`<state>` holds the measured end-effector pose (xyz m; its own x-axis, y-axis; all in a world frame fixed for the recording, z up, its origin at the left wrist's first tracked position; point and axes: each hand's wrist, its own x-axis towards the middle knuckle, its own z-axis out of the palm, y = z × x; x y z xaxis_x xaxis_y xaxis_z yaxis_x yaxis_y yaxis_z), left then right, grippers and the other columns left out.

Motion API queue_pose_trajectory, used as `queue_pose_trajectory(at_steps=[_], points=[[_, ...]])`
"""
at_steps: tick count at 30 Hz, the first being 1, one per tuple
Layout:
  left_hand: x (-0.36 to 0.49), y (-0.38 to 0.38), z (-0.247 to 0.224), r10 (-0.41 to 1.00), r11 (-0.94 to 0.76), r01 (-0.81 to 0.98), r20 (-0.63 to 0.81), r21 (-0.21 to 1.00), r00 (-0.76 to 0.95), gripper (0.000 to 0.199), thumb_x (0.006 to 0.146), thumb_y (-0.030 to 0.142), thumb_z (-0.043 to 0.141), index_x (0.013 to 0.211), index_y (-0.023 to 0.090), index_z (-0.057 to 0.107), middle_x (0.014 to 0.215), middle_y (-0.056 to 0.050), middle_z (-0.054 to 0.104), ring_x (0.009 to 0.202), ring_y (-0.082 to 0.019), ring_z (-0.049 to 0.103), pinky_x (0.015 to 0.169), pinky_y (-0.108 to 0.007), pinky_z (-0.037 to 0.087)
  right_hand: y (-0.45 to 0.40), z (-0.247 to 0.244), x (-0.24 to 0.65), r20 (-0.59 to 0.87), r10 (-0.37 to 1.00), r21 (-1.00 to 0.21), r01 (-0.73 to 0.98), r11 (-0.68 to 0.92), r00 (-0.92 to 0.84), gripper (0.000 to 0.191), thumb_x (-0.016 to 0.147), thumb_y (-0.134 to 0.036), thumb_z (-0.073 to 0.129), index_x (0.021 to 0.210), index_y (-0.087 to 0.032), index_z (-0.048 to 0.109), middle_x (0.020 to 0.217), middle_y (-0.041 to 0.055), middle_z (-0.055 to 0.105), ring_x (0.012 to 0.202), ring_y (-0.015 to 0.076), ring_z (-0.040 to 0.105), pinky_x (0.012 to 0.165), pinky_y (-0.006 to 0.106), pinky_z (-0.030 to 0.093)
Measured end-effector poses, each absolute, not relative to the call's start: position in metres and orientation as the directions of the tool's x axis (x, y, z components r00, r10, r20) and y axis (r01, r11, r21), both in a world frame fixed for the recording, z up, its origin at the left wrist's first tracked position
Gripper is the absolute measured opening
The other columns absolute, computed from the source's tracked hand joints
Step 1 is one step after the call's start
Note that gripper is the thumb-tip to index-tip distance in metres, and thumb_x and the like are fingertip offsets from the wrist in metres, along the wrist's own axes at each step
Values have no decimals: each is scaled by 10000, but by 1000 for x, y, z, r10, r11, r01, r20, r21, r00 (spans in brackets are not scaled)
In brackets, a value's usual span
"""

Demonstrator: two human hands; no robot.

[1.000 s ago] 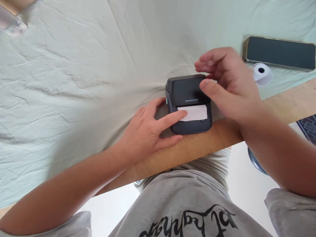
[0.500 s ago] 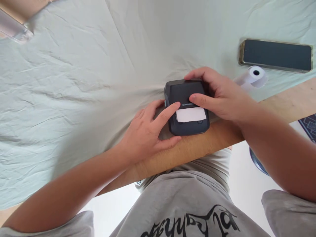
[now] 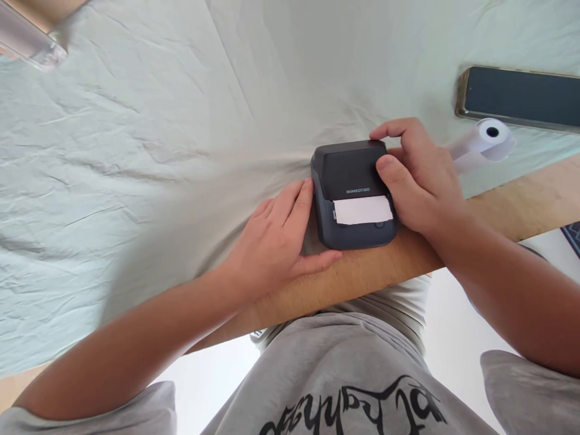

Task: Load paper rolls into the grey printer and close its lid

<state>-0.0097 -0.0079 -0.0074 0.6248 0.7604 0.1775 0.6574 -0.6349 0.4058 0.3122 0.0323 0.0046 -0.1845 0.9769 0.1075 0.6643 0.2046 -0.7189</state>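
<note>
A dark label printer (image 3: pixel 348 169) marked NIIMBOT stands at the table's front edge, its lid down. From its slot a blank white paper strip (image 3: pixel 362 210) sticks out over the front. My left hand (image 3: pixel 276 238) grips the printer's left side, fingers along the side wall and thumb at the front lower corner. On the right side my right hand (image 3: pixel 419 172) holds it, thumb on the lid's right edge and index finger at the back corner. The right hand hides part of that side.
A white paper roll (image 3: pixel 480 145) lies right of my right hand. Behind it is a phone (image 3: pixel 521 96) in a clear-edged case. A transparent container (image 3: pixel 36 45) sits at the far left. Pale wrinkled cloth (image 3: pixel 149 109) covers the table, whose bare wooden edge (image 3: pixel 290 302) runs in front.
My left index finger has left the printer's lid and now lies along its side. My right thumb has shifted from the lid's middle to its right edge. The view has shifted slightly.
</note>
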Motion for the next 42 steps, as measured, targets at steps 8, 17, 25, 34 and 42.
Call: queue_pose_trajectory(at_steps=[8, 17, 25, 34, 42], points=[[-10, -11, -12, 730, -683, 661, 260, 311, 632, 1183, 1248, 989, 553, 1996, 88, 385, 1846, -343, 705, 1627, -491, 795, 1310, -551, 679, 32, 10, 305, 59, 984, -730, 665, 159, -170, 629, 1230, -816, 519, 1572, -315, 685, 902, 18, 727, 716, 229, 572, 847, 460, 555], [-12, -6, -8, 776, -602, 626, 178, 496, 605, 1224, 1153, 886, 852, 2050, 218, 352, 1942, -290, 597, 1786, -509, 674, 1452, -630, 653, 30, 12, 309, 81, 970, -784, 586, 204, -229, 831, 1187, -979, 485, 1622, -298, 675, 870, -3, 747, 687, 215, 576, 800, 443, 553], [-6, -6, -7, 785, -590, 623, 183, 513, 592, 1167, 1119, 722, 941, 2006, 198, 394, 1972, -297, 554, 1826, -510, 643, 1492, -643, 632, 34, 7, 317, 67, 953, -805, 549, 227, -295, 937, 1176, -1031, 472, 1740, -300, 630, 920, 10, 793, 761, 244, 681, 876, 479, 573], [-7, -1, -9, 816, -530, 637, 133, 559, 562, 1262, 1090, 939, 849, 1984, 177, 387, 1970, -305, 581, 1835, -523, 618, 1491, -673, 601, 40, 25, 326, -8, 936, -813, 547, 198, -352, 1004, 1013, -770, 912, 1831, -298, 573, 720, -83, 585, 657, 198, 593, 697, 395, 473], [-7, 0, -11, 807, -549, 645, 137, 532, 574, 1215, 1118, 902, 837, 1985, 167, 410, 1955, -298, 608, 1837, -511, 616, 1509, -662, 574, 43, 74, 284, 343, 927, -598, 727, 338, -149, 350, 1222, -560, 676, 1420, -303, 807, 880, 0, 752, 767, 208, 746, 957, 449, 652]])
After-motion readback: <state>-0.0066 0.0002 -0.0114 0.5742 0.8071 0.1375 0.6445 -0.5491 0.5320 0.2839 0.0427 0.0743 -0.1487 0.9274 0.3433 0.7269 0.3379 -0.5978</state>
